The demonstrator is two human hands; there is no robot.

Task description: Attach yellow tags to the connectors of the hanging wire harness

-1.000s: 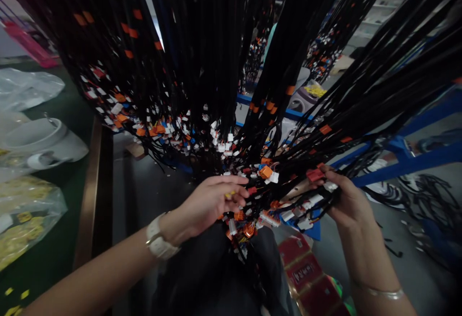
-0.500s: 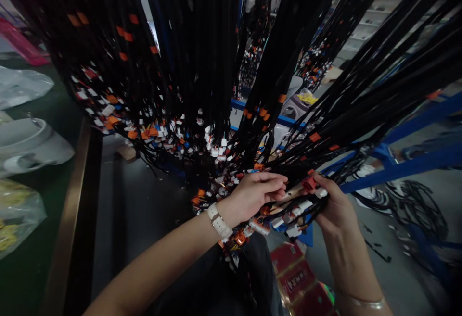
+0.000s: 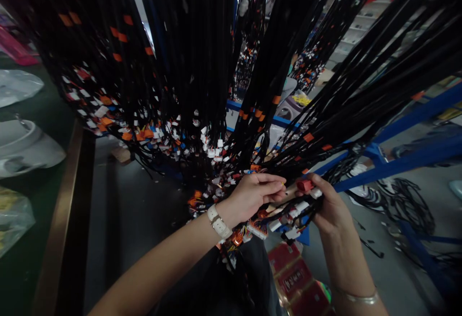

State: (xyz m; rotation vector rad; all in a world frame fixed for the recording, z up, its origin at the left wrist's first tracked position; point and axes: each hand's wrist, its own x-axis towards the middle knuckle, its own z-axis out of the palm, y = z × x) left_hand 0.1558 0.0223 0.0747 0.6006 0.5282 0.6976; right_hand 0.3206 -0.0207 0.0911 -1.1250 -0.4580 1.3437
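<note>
My right hand (image 3: 334, 205) is closed round a red connector (image 3: 305, 185) and the black cables behind it, with a white connector beside the red one. Just left of it, my left hand (image 3: 258, 192) pinches a tiny yellow piece (image 3: 282, 183) between thumb and fingertips, pointing toward the red connector without touching it. White connectors (image 3: 299, 208) and an orange connector (image 3: 237, 238) hang below both hands on their wires. Thick bundles of black cables (image 3: 202, 56) with orange tags come down from above.
A blue metal frame (image 3: 400, 162) stands at the right, with coiled black cables (image 3: 407, 205) beyond it. A red box (image 3: 294, 277) lies below my hands. At the left are a grey-white bin (image 3: 31, 145) and a clear bag of yellow parts (image 3: 14, 215).
The whole view has shifted slightly, moving the surroundings left. The yellow piece now shows at my left fingertips, and the red connector is turned a little more toward my left hand.
</note>
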